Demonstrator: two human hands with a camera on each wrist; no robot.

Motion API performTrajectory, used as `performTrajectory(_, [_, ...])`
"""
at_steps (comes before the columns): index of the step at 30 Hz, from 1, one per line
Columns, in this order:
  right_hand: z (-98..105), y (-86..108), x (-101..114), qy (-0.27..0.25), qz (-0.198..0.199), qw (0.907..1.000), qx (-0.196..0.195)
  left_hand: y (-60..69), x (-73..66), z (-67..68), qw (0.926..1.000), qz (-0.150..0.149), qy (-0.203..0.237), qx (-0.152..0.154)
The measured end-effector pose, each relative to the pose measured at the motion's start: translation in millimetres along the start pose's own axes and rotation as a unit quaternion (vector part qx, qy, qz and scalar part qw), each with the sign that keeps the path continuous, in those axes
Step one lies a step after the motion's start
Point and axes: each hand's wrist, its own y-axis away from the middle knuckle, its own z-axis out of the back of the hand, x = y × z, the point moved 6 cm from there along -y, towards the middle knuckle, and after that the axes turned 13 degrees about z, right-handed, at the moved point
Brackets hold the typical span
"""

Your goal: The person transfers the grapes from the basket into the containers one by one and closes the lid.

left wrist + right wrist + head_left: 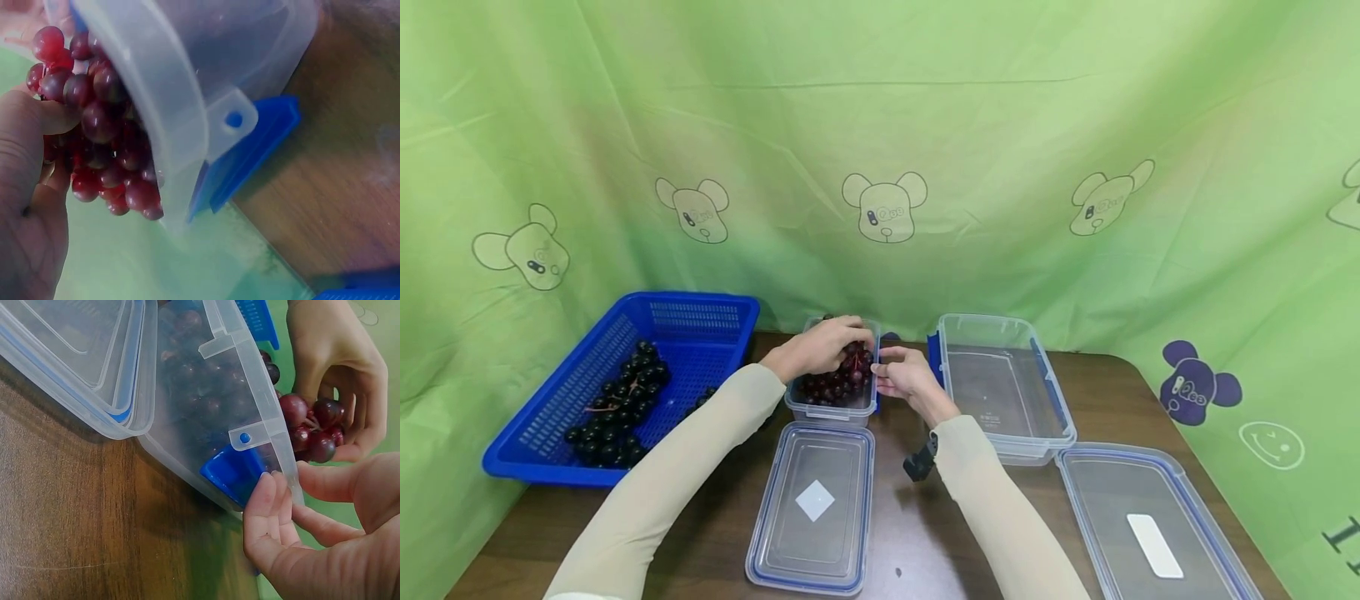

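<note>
In the head view my left hand (829, 343) reaches over a small clear plastic container (829, 414) filled with dark red grapes (835, 387). Its fingers grip a bunch of red grapes (103, 122) at the container's top, as the left wrist view shows. My right hand (912, 379) pinches the container's right rim, thumb on one side and fingers outside near a blue latch (234, 472), which hangs unfastened. More grapes show blurred through the clear wall in the right wrist view.
A blue basket (715, 302) with bunches of black grapes stands at left. A larger clear container (1000, 392) stands at right. One blue-edged lid (812, 533) lies in front of the small container, another lid (1120, 483) at front right. A green curtain (985, 108) hangs behind.
</note>
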Motion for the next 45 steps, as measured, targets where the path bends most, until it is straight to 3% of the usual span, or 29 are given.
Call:
performTrajectory(6, [0.0,-0.1,1.2,0.010,0.002,0.9999,0.000,0.5,-6.1,-11.2,0.9991,-0.011,-0.010,0.041])
performTrajectory(14, [0.8,0.1,-0.2,0.015,-0.004,0.9999,-0.003,3.1,-15.4,-12.7,0.9972,-0.011,-0.015,0.073])
performTrajectory(19, [-0.8,0.4,-1.7,0.015,-0.002,0.9999,0.001,7.3,-15.8,-8.1,0.9982,-0.003,-0.034,0.048])
performTrajectory(27, [-0.7,0.5,-1.2,0.013,-0.002,0.9999,0.000,12.9,-5.7,1.7,0.9970,0.056,0.045,0.028])
performTrajectory(32, [-0.6,0.5,2.4,0.017,0.003,0.9998,-0.002,14.3,0.0,6.2,0.9948,0.092,0.044,0.003])
performTrajectory(36, [-0.8,2.3,4.4,0.020,0.002,0.9998,0.002,13.3,2.1,3.6,0.9937,0.109,0.025,0.011])
performTrajectory(41, [4.4,5.3,12.9,0.051,0.010,0.9986,0.013,8.8,-0.3,2.6,0.9940,0.102,0.018,0.035])
performTrajectory(45, [18.4,10.6,37.5,0.104,0.033,0.9938,0.020,13.0,0.5,17.4,0.9930,0.108,0.023,0.041])
